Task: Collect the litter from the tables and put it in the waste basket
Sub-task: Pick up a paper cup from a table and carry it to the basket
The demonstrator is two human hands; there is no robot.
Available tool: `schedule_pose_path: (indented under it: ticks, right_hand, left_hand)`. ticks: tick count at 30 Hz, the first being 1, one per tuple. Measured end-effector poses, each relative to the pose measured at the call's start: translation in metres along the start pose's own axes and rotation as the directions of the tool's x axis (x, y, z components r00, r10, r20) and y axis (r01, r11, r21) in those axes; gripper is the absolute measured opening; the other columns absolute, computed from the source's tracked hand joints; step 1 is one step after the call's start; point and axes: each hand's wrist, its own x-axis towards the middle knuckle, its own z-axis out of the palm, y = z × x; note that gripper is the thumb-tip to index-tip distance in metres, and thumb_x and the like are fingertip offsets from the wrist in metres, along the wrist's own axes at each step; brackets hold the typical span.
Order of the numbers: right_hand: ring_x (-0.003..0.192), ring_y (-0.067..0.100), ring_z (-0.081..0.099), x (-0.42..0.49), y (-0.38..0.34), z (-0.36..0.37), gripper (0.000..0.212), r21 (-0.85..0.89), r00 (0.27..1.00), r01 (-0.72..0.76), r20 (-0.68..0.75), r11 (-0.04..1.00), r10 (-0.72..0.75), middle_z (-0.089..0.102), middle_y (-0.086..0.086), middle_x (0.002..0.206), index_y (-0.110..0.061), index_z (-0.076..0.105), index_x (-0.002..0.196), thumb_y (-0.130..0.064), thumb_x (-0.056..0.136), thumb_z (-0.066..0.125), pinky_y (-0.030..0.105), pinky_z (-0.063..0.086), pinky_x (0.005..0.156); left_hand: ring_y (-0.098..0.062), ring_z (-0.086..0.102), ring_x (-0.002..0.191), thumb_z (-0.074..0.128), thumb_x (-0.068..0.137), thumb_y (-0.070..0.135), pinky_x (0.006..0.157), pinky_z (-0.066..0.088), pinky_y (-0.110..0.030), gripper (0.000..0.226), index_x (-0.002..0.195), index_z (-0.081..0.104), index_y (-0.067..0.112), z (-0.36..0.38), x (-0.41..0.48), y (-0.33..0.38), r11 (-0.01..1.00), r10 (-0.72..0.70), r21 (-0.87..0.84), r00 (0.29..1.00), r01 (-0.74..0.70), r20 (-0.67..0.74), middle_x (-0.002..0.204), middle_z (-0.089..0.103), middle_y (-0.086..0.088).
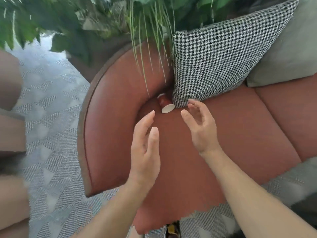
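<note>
A red paper cup [164, 102] lies on its side in the corner of a rust-coloured sofa seat [223, 134], wedged between the curved armrest and a houndstooth cushion. Its white end faces me. My left hand [145, 146] hovers just below and left of the cup, fingers straight, holding nothing. My right hand [200, 127] is to the cup's right, fingers loosely spread and slightly curled, empty, its fingertips near the cushion's lower corner. Neither hand touches the cup. No waste basket is in view.
The houndstooth cushion [223, 57] leans against a grey cushion [288, 48]. Plant leaves [145, 31] hang over the curved armrest [106, 109]. Patterned grey carpet [51, 117] lies to the left, with brown furniture [10, 126] at the left edge.
</note>
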Motion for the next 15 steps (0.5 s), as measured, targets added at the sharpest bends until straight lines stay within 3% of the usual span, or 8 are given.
schedule_pose_path:
  ticks: [3,9,15]
  right_hand:
    - [0.125,0.008,0.059,0.038,0.041,0.019,0.041,-0.115,1.000,0.000,0.000,0.993,0.000,0.065,-0.003,0.133,-0.018,0.064,0.137,-0.022,0.098,0.075,0.010,0.041,0.101]
    - [0.129,0.016,0.056,0.109,0.129,0.068,0.051,-0.336,0.995,0.059,0.090,0.940,-0.030,0.062,0.001,0.137,-0.015,0.059,0.140,-0.032,0.095,0.077,0.028,0.040,0.112]
    - [0.143,0.036,0.039,0.167,0.199,0.110,0.076,-0.719,0.977,0.080,0.194,0.691,0.088,0.043,0.013,0.153,-0.015,0.041,0.154,-0.051,0.094,0.070,0.050,0.037,0.115]
  left_hand:
    - [-0.012,0.051,0.144,0.045,0.099,0.047,0.121,0.041,-0.050,0.052,0.145,0.056,0.025,0.013,0.021,-0.036,1.000,-0.019,-0.023,1.000,0.019,0.003,0.150,0.056,0.008]
    - [-0.010,0.050,0.143,0.044,0.099,0.048,0.120,0.043,-0.047,0.049,0.143,0.055,0.028,0.029,0.053,-0.118,0.999,-0.028,-0.047,0.999,0.027,-0.026,0.149,0.055,0.012]
    - [-0.005,0.049,0.144,0.044,0.096,0.047,0.121,0.044,-0.041,0.046,0.138,0.056,0.036,0.031,0.061,-0.173,0.992,-0.083,-0.092,0.996,0.081,-0.019,0.152,0.053,0.010]
